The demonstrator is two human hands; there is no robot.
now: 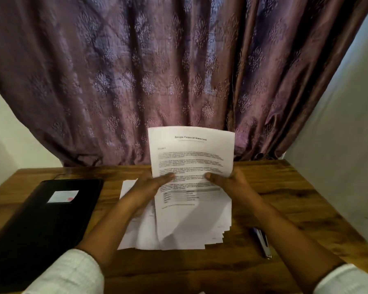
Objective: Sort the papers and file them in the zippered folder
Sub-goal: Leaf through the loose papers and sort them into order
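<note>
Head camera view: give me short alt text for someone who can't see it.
A left hand and right hand grip a printed sheet headed Sample Financial Statement over a loose paper pile on a wooden table. A black folder lies at left, a pen at right, a purple curtain behind.

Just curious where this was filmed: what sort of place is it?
Probably a home desk corner: a wooden table set against a purple patterned curtain between plain walls, with printed papers and a black folder.
</note>
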